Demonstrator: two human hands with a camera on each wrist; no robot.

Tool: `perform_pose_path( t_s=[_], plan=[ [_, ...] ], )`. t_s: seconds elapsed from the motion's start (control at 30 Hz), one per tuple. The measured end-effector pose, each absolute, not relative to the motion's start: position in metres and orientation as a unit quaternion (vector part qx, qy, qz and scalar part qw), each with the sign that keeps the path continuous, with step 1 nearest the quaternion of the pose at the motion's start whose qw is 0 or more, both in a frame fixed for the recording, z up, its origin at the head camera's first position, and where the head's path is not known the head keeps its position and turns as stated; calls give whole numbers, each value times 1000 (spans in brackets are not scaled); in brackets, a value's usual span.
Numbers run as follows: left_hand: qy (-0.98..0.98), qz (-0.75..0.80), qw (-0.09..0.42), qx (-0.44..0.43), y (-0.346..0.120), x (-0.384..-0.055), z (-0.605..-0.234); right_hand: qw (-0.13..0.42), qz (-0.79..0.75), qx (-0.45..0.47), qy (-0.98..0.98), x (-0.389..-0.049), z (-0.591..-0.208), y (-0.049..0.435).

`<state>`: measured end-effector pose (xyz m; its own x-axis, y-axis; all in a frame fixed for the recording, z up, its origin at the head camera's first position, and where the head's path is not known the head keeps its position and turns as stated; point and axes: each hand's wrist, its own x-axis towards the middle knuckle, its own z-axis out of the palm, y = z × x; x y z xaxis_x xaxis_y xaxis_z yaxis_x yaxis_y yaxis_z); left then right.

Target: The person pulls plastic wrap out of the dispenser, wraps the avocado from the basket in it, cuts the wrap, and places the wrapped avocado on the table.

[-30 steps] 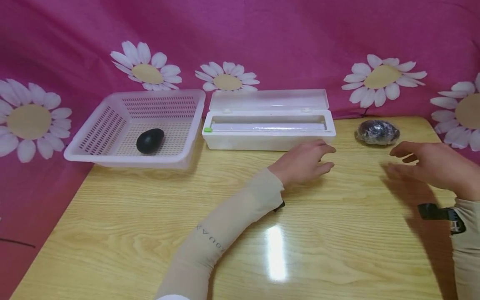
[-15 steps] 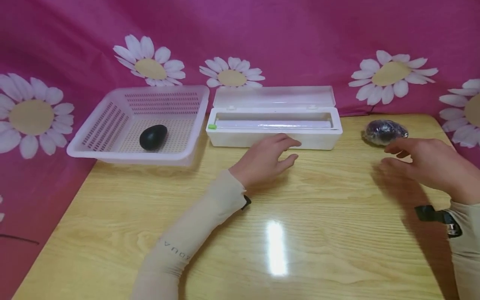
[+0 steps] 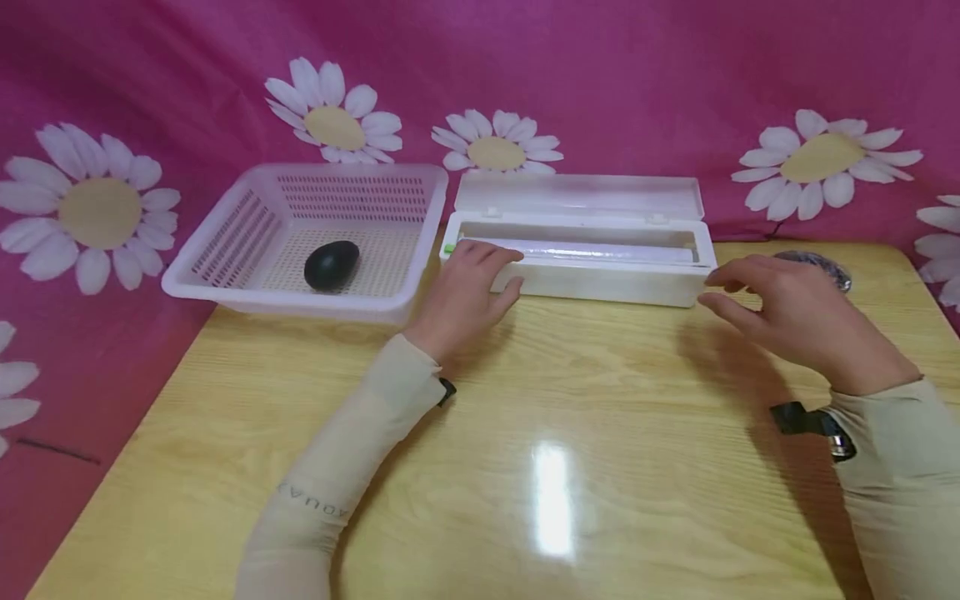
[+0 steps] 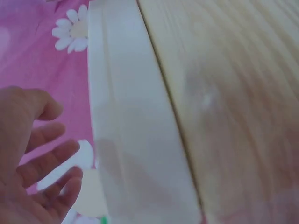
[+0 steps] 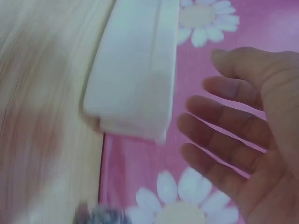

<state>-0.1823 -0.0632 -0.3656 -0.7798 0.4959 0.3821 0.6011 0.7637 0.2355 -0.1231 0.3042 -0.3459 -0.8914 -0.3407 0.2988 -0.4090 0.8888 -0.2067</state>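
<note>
The work with the cling film dispenser box (image 3: 622, 287) looks partly done, judging by how things lie: beyond its right end sits a dark, film-wrapped bundle (image 3: 827, 265), apparently finished, while to its left a dark egg-shaped object (image 3: 332, 265), perhaps an avocado or small eggplant, lies bare in the white slotted basket (image 3: 285, 300). If both are meant to match, that bare piece is what remains; this is a judgement, not something seen. The box's lid (image 3: 577, 197) stands raised along its back, and the film roll (image 3: 607, 252) lies exposed inside, with no sheet visibly pulled out over the table (image 3: 615, 433) in front of the box. The left hand (image 3: 465, 292) is at the box's left front corner, near the green tab (image 3: 449, 248), fingers loosely bent and grasping nothing; the right hand (image 3: 798, 312) is at the box's right front corner, equally free, thumb and fingers apart. Whether either touches the box cannot be told for certain. As for obstacles, the right hand hides much of the bundle from the head view, the left hand overlaps the left end of the roll's opening, and the basket stands close beside the box on that side. Behind the box hangs a magenta cloth (image 3: 615, 67) printed with white daisies.
</note>
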Motion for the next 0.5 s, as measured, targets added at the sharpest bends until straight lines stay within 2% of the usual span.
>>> perform_pose_path(
  t_s=[0.17, 0.37, 0.5],
  plan=[
    [-931, -158, 170, -281, -67, -194, -374, 132, 166, 201, -956, -140, -350, 281],
    [-931, -153, 167, -285, -59, -208, -374, 149, 181, 219, -947, -160, -354, 263],
    [-926, -166, 167, -295, -56, -217, -375, 142, 185, 227, -945, -170, -356, 255]
  ],
)
